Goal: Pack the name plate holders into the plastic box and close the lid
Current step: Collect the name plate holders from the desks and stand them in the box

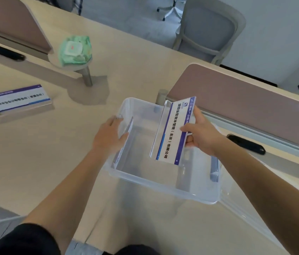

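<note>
A clear plastic box (pixel 165 188) stands open on the desk in front of me. My right hand (pixel 202 134) grips a name plate holder (pixel 170 133) with a white and purple card, held upright over the box's right half. My left hand (pixel 109 136) is at the box's left wall, its fingers on another holder (pixel 124 144) that stands against that wall inside the box. A further name plate holder (pixel 19 98) lies on the desk at the far left. The clear lid (pixel 240 205) lies beside the box on its right.
A green pack of wipes (pixel 75 50) rests on a small round stand (pixel 88 76) behind the box. Brown desk dividers (pixel 246 100) run along the right and the top left. A grey chair (pixel 209 28) stands beyond the desk.
</note>
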